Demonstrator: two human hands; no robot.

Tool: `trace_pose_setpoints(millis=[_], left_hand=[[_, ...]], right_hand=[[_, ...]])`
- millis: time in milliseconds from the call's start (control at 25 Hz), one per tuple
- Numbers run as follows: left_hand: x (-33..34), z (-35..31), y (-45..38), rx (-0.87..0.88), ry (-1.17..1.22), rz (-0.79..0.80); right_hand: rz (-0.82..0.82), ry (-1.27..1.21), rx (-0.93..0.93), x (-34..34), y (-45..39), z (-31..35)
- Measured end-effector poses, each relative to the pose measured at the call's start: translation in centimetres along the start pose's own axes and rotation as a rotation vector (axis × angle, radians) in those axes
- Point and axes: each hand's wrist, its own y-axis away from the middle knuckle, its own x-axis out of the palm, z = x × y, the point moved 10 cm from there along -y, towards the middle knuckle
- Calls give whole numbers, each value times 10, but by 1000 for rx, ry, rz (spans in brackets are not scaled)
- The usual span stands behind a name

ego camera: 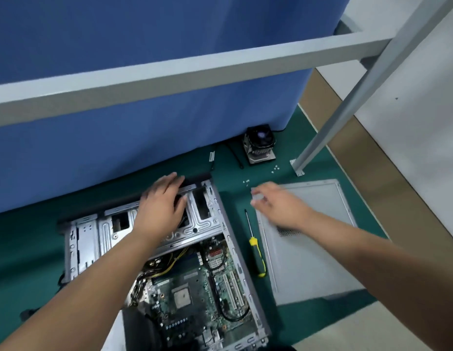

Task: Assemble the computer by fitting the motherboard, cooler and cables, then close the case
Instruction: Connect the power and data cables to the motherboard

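A: How are the hands seen to be placed?

B: The left hand (162, 201) is laid flat, fingers extended and slightly spread, on the silver drive cage (154, 224) at the far end of the open computer case (235, 252); nothing is gripped. The right hand (277, 206) is held over the near corner of the side panel (311, 239), its fingers loosely bent. It is blurred, so whether anything is pinched cannot be told.

A: What is found just under and beside the left palm?

B: Stamped sheet metal, ribbed and pierced with rectangular cut-outs. Toward the wrist, the green motherboard (195, 295) is seated inside the case, with a square grey processor socket (181, 297) left bare, white slots, and black and yellow cables (154, 272) bundled alongside.

A: And between the two hands?

B: A screwdriver (254, 245) with a slim steel shaft and a yellow and dark green handle is laid on the green mat (233, 173), just beside the case wall and the panel edge.

A: Beyond the right fingertips?

B: Small silver screws (246, 182) are scattered on the mat. Farther out, the cooler (259, 145), a black fan on finned metal, is set against the blue partition (144, 59), well apart from the case. The panel is flat, pale grey, with a perforated vent patch near the right wrist.
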Motion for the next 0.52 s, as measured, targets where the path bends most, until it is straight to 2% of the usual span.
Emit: trace_pose_setpoints(millis=[80,160,320,520], left_hand=[[12,5,-19,-122,7,7],[17,8,-21,-182,-68,-77],[19,2,-17,-136,-182,-223],[21,6,-19,-125,-216,-295]], right_hand=[[-75,38,61,-30,-44,-22],[-75,75,146,-43,-85,-43],[-143,97,411,-65,-149,-79],[-267,-27,481,-65,-203,-82]])
